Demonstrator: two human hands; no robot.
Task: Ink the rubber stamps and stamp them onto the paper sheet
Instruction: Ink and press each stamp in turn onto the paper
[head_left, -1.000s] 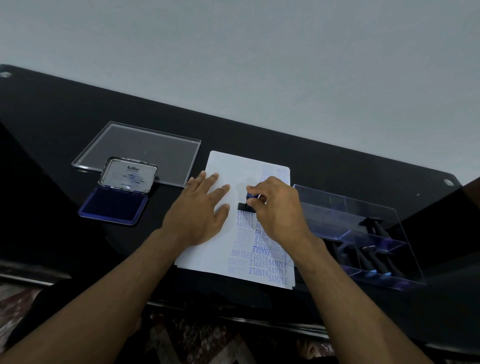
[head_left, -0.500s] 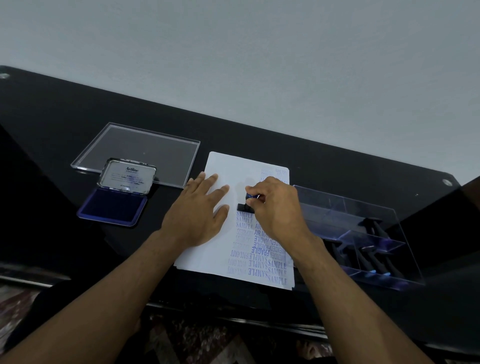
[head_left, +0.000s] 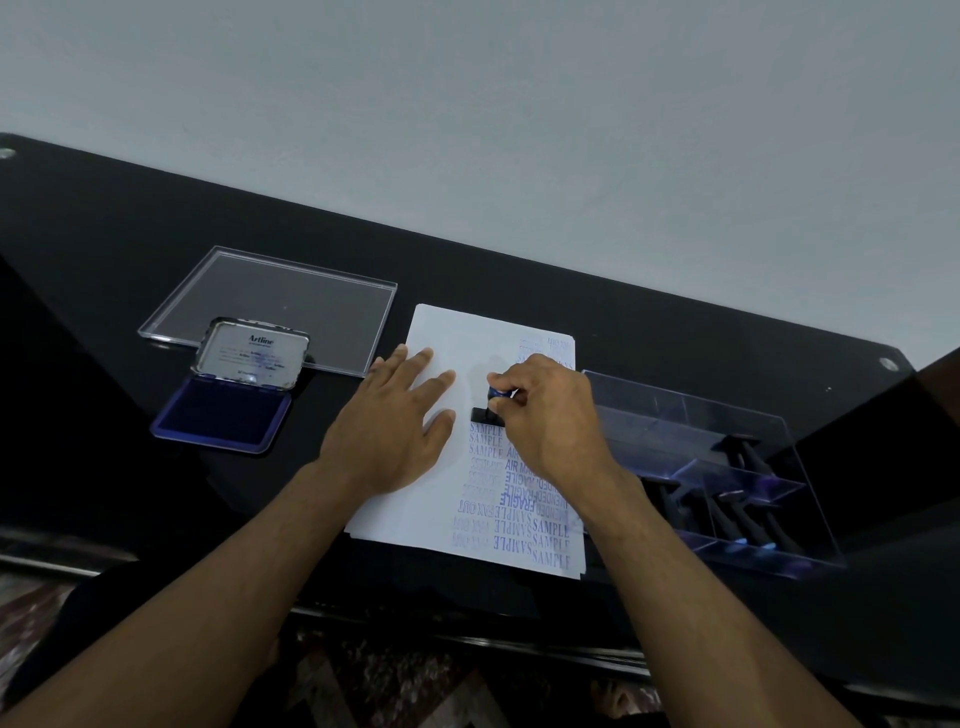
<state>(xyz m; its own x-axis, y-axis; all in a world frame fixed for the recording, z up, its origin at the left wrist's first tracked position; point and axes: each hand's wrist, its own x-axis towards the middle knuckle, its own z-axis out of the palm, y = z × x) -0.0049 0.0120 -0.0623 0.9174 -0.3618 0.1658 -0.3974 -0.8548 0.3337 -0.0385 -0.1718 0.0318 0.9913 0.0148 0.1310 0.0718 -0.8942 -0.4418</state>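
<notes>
Far out past my left hand, on the black worktop (head_left: 675, 332), lies a clear plastic lid (head_left: 270, 306), flat. Just nearer to me than it sits the ink pad (head_left: 221, 415), open, its blue pad bare and its metal cover (head_left: 252, 353) tipped up at the back, with "Artline" printed inside.

My left hand (head_left: 395, 426) lies flat on the left half of the paper sheet (head_left: 447, 332), fingers straight and spread, thumb out toward my right hand, pressing the sheet down and gripping nothing.

Between my two hands, just off my left thumb, stands the rubber stamp (head_left: 491, 408): its black base is down on the paper, and its blue handle sticks up into my right fingers. My right hand (head_left: 545, 415) pinches that handle, fingers curled over the top of it. Directly below the stamp's base, toward me, run blue prints reading SAMPLE, and under my right wrist more rows: AIR MAIL, FRAGILE, FAX OUT, SAMPLE, some upside down. A few fainter prints show beyond my right knuckles.

Just outside my right hand rests a clear stamp tray (head_left: 675, 410) with dividers, touching or nearly touching the sheet's edge. Several dark stamps (head_left: 748, 514) with blue-tipped handles lie in its nearer compartments.
</notes>
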